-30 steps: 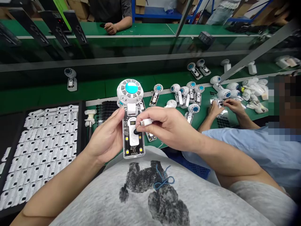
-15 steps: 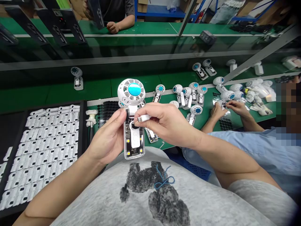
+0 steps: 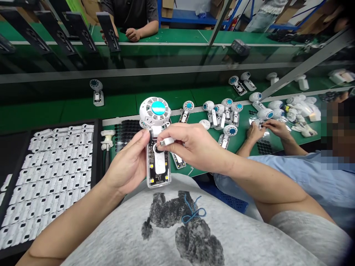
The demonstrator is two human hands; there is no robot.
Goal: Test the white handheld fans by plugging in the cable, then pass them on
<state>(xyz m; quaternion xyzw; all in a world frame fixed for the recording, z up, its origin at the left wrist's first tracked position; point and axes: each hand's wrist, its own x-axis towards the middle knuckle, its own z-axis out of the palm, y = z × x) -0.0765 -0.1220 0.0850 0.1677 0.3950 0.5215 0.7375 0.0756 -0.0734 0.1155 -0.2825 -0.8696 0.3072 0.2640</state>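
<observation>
"What are we seeing?"

"My left hand grips one clear-cased black circuit-board device with a round white head near the green worktop; my right pinches one white metal-tipped plug."

"Handling?"

"Probably light, stiff, slick, fragile around the board. I'd hold the case's side edges."

"Count?"

"At least ten similar devices; one black tray, its white plastic casings too numerous to total."
</observation>
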